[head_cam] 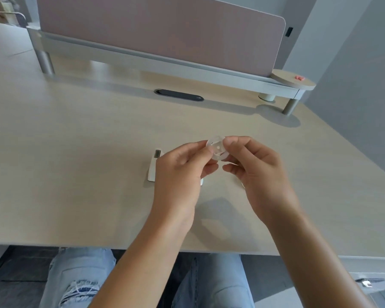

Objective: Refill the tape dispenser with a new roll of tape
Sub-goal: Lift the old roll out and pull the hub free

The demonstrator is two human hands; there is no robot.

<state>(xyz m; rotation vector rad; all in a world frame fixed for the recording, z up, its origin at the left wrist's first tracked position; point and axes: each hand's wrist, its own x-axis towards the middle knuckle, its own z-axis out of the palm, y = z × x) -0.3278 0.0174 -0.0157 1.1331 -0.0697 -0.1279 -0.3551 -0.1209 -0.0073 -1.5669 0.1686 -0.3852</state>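
Observation:
Both hands hold a small clear tape roll [217, 148] with a white hub above the middle of the desk. My left hand [182, 172] pinches its left rim with thumb and fingers. My right hand [253, 165] grips its right side. A white tape dispenser [153, 166] lies on the desk beneath and left of my left hand, mostly hidden by it; its metal cutter end points away from me.
The light wooden desk [76, 174] carries a raised shelf [165, 61] with a pink partition at the back, a dark cable slot [179, 95], and a round pad [293, 80] with a small pink item at the right. My knees show below the front edge.

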